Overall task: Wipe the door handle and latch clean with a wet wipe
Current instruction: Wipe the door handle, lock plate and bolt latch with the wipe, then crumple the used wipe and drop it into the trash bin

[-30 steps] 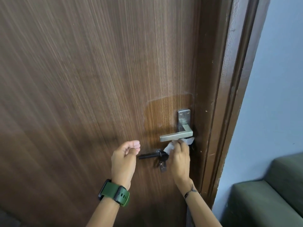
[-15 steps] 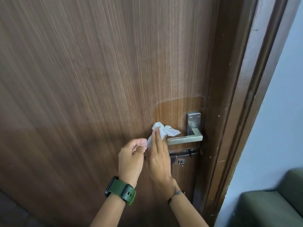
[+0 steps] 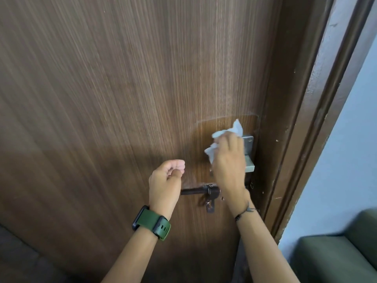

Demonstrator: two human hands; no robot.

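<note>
A brown wooden door (image 3: 122, 99) fills the view. Its silver lever handle (image 3: 249, 165) sits near the right edge, mostly covered by my right hand (image 3: 228, 160). That hand grips a crumpled white wet wipe (image 3: 236, 129) and presses it over the handle and its backplate (image 3: 249, 144). Below the handle runs a dark sliding latch (image 3: 195, 190) with a small hanging hasp. My left hand (image 3: 165, 180) hovers left of the latch, fingers curled in a loose fist, holding nothing. A green watch is on that wrist.
The dark door frame (image 3: 295, 139) runs down the right side, with a pale blue wall (image 3: 346, 160) beyond it. A green cushioned seat (image 3: 336, 258) stands at the lower right corner.
My right hand with the wipe moved from under the handle, out to the left of it, and now up and right over the handle and backplate. The left hand stayed near the latch.
</note>
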